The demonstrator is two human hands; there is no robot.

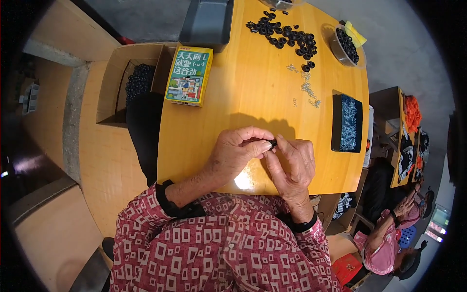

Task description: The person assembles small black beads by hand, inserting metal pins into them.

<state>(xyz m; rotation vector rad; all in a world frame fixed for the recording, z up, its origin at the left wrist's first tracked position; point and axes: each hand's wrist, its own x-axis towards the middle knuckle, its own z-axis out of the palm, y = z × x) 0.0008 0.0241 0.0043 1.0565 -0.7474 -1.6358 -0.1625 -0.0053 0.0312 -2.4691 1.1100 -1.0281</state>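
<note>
Where the near edge of the bench (209, 146) meets the person's patterned sleeves, both hands work together over the wood. Left hand (238, 151): fingers curled closed, thumb and forefinger pinching a small black ring (273, 143). Right hand (292, 165): fingers bent in, tips touching the same ring from the other side; the ring sits between the two hands, just above the bench's near middle.

Far edge: a scatter of loose black rings (287, 36), with small silver parts (306, 87) strewn just nearer. Far right corner: a round bowl (340, 53) of black rings. Right edge: a dark rectangular tray (348, 122) of silver parts. Far left area: a green and yellow printed box (189, 75), a grey bin (206, 22) behind it. Off the left edge: an open cardboard carton (114, 85).
</note>
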